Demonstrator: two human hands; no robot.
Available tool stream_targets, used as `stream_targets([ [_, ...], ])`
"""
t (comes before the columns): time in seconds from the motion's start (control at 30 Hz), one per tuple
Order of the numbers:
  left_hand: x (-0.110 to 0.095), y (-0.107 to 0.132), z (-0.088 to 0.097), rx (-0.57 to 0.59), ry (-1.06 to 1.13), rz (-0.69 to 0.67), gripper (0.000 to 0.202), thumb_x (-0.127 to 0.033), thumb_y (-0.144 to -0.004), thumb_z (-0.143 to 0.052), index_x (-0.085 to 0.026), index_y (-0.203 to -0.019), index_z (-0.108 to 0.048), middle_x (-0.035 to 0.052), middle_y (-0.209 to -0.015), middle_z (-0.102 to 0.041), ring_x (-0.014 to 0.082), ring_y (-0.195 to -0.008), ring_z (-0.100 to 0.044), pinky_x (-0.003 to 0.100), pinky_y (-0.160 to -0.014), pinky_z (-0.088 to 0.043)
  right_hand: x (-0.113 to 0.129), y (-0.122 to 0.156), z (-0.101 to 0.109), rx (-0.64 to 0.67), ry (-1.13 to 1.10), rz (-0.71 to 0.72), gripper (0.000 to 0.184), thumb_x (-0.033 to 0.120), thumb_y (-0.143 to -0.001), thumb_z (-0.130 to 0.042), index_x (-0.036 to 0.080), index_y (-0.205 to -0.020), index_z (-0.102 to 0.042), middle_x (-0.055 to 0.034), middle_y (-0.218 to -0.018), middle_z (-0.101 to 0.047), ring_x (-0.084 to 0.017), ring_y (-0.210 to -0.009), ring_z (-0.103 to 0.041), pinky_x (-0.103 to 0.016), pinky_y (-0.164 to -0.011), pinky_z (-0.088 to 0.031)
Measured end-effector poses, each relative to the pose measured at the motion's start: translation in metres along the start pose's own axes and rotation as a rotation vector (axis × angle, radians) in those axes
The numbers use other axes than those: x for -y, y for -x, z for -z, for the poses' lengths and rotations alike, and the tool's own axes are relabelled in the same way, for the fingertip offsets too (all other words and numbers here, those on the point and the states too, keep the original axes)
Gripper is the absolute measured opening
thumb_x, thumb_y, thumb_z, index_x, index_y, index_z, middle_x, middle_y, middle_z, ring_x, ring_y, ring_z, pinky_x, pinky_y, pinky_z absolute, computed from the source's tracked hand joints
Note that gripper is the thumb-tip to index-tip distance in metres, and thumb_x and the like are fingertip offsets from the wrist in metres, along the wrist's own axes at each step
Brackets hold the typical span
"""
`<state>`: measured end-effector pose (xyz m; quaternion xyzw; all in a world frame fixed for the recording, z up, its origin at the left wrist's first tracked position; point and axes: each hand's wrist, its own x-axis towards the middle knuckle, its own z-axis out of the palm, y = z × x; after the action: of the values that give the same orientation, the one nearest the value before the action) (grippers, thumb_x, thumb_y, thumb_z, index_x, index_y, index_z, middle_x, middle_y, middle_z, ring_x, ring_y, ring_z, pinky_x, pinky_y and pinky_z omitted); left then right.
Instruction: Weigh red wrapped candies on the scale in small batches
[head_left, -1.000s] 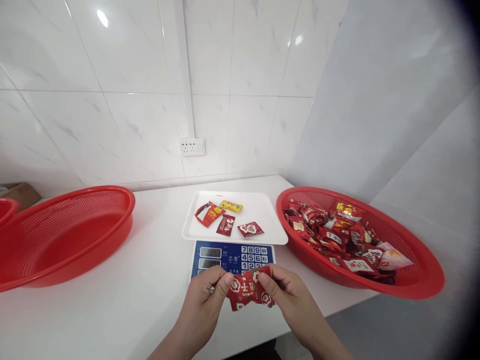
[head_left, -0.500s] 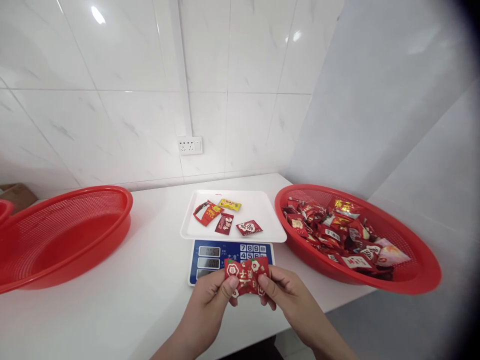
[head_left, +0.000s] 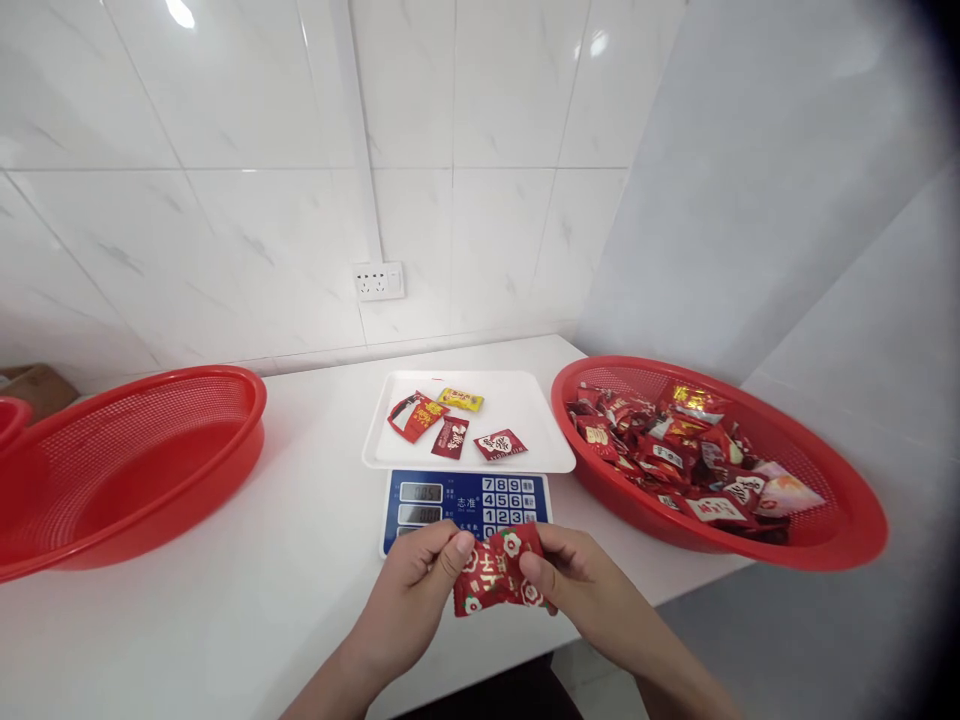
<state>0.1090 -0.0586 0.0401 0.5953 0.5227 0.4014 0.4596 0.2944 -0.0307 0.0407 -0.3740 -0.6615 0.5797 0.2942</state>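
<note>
Red ends of the packet [head_left: 495, 572] were pinched by my left hand [head_left: 409, 600] and right hand [head_left: 596, 592], in front of the scale [head_left: 469, 500]. I judged the packet light, soft, slippery, best held thus. A basket [head_left: 859, 535] stood right of the scale.

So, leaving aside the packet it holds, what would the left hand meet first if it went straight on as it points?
Beyond the red packet, the left hand would probably meet the blue scale panel, though depth is unclear and it might pass above.

A box [head_left: 41, 394], probably cardboard, sits left of a socket [head_left: 379, 282].
</note>
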Motion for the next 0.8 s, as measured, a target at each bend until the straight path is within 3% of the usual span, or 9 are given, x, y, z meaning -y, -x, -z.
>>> stream_targets([
  [0.17,-0.001,0.005,-0.006,-0.03,-0.055,-0.05,0.044,-0.052,-0.086,-0.036,-0.019,-0.058,-0.033,-0.0026,-0.059,-0.038,0.0101,-0.058,-0.034,0.024,-0.055,-0.029,-0.002,-0.002,-0.006,-0.187,0.154,0.051,0.044,0.057,-0.084,-0.041,0.02,-0.061,-0.045,0.0018,-0.058,-0.045,-0.012,-0.056,-0.041,-0.024,-0.053,-0.035],
  [0.33,-0.004,0.004,-0.007,-0.096,0.02,-0.049,0.043,-0.053,-0.086,-0.036,-0.019,-0.058,-0.033,-0.0026,-0.06,-0.039,0.01,-0.058,-0.034,0.023,-0.056,-0.03,0.001,-0.004,-0.009,-0.271,0.219,0.118,0.045,0.055,-0.085,-0.039,0.02,-0.058,-0.042,0.0024,-0.055,-0.041,-0.012,-0.053,-0.038,-0.024,-0.05,-0.032],
  [0.47,-0.003,0.001,-0.006,-0.069,0.05,-0.035,0.043,-0.052,-0.086,-0.037,-0.019,-0.059,-0.037,-0.0022,-0.061,-0.042,0.0105,-0.059,-0.036,0.023,-0.057,-0.033,-0.002,-0.007,-0.008,-0.303,0.23,0.091,0.045,0.056,-0.085,-0.039,0.02,-0.06,-0.044,0.0024,-0.056,-0.042,-0.012,-0.054,-0.039,-0.024,-0.05,-0.033],
  [0.63,0.001,0.002,-0.008,0.11,0.089,-0.05,0.036,-0.049,-0.085,-0.043,-0.018,-0.077,-0.059,0.0012,-0.071,-0.057,0.0134,-0.068,-0.049,0.026,-0.066,-0.042,-0.008,-0.007,-0.006,-0.327,0.197,0.051,0.044,0.056,-0.085,-0.04,0.019,-0.064,-0.048,0.0022,-0.058,-0.046,-0.012,-0.055,-0.042,-0.023,-0.051,-0.035],
  [0.8,0.002,0.001,-0.007,0.06,0.119,-0.027,0.039,-0.05,-0.085,-0.044,-0.017,-0.07,-0.06,0.001,-0.066,-0.056,0.0133,-0.066,-0.051,0.026,-0.064,-0.045,-0.01,-0.005,-0.005,-0.263,0.151,0.058,0.043,0.055,-0.086,-0.041,0.018,-0.069,-0.054,0.0013,-0.06,-0.05,-0.011,-0.055,-0.044,-0.023,-0.051,-0.036],
])
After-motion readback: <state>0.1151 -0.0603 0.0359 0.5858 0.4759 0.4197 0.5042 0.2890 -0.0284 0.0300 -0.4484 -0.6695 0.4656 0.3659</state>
